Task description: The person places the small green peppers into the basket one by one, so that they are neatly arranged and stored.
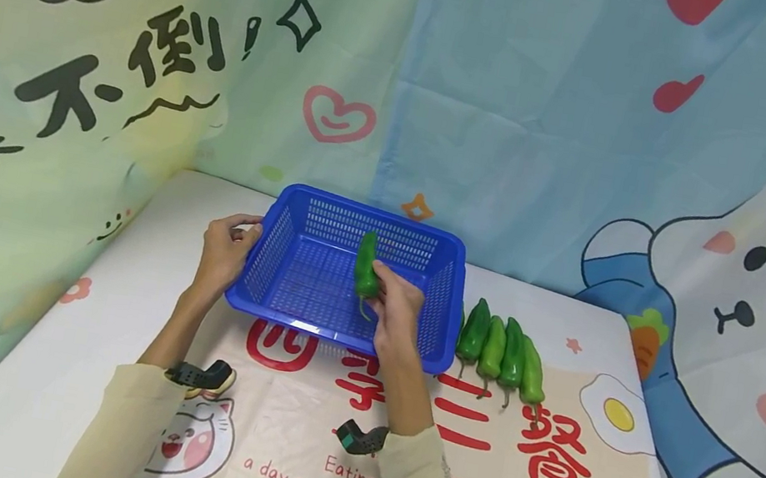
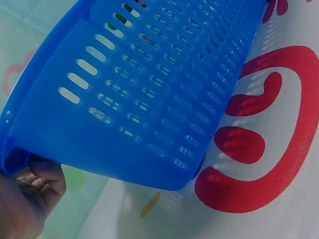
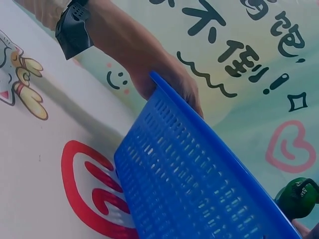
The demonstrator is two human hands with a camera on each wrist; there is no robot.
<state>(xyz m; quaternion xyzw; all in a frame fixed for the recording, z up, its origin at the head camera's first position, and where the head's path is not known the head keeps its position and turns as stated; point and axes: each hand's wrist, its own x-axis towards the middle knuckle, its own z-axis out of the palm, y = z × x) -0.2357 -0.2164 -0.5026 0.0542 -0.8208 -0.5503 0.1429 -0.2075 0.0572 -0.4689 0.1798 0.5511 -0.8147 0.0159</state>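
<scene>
A blue plastic basket [image 1: 286, 320] with slotted walls stands on the table. My left hand [image 1: 226, 251] grips its left rim; in the left wrist view, fingers [image 2: 49, 174] curl under the rim's corner. Over the basket, my right hand [image 1: 396, 305] pinches a green pepper [image 1: 366, 266] near its stem end, tip pointing away from me. The right wrist view catches only the stem end of that pepper [image 3: 298, 198] past the basket rim [image 3: 234, 164], with most of the right hand out of frame.
Several green peppers [image 1: 492, 349] lie side by side just right of the basket, stems toward me. A printed cloth [image 1: 291, 427] with red lettering covers the table's front. Behind the table hangs a printed curtain [image 1: 523, 127].
</scene>
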